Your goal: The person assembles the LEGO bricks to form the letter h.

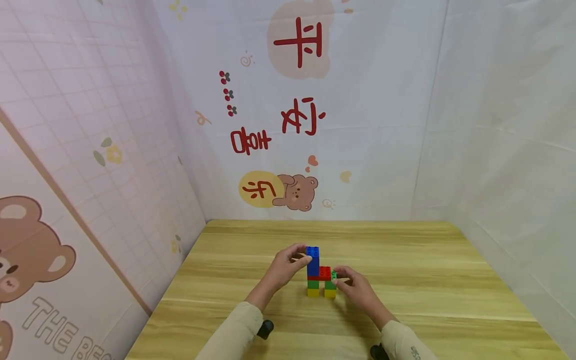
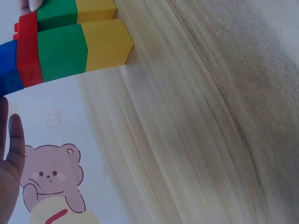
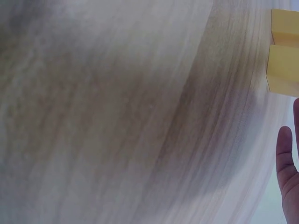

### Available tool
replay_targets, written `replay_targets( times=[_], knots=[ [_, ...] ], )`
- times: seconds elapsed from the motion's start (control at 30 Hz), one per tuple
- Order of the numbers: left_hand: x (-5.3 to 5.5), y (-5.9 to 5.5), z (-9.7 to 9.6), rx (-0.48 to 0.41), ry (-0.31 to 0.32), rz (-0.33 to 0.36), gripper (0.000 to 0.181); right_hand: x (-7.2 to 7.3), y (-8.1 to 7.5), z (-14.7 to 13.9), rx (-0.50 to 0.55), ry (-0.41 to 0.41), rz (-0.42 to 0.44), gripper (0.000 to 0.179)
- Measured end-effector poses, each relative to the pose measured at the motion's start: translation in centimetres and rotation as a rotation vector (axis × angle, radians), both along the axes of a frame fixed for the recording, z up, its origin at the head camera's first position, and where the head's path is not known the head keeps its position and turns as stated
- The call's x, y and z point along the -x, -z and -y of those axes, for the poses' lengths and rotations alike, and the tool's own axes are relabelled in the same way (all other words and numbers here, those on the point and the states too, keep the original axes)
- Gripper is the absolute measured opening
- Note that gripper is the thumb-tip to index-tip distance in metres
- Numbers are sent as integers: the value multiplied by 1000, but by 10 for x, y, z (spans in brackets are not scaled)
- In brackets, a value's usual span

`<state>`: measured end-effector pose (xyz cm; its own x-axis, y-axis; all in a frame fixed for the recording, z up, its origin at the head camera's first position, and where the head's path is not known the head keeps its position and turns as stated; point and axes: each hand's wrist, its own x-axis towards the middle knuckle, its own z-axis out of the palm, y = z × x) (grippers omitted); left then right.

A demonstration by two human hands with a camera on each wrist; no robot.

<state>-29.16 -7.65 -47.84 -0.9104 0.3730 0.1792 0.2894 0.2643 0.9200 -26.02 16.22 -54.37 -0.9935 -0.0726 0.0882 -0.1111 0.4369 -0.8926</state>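
Note:
A small structure of toy building blocks stands on the table. Its two legs each have a yellow block (image 1: 313,293) at the bottom and a green block (image 1: 313,284) above, bridged by a red block (image 1: 325,271). Blue blocks (image 1: 313,266) rise from the left end of the red one. My left hand (image 1: 284,266) pinches the top of this blue column between thumb and fingers. At the right end, my right hand (image 1: 356,287) pinches a small green block (image 1: 334,275) beside the red block. Its fingers partly hide that piece.
The wooden table (image 1: 405,250) extends around the structure. White printed cloth walls (image 1: 382,125) enclose its back and sides. Below the wrists, black devices (image 1: 266,329) hang from both beige sleeves (image 1: 231,332).

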Motion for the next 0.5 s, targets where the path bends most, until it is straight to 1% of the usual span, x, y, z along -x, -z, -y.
replay_targets(
  times=[0.13,0.27,0.5],
  knots=[
    [0,1,-1,-7,-5,7,39,0,0,0,2,5,-6,30],
    [0,3,-2,8,-18,1,40,-1,0,0,5,5,1,29],
    [-3,3,-2,34,-23,-2,47,-2,-2,-1,11,2,20,32]
  ],
)
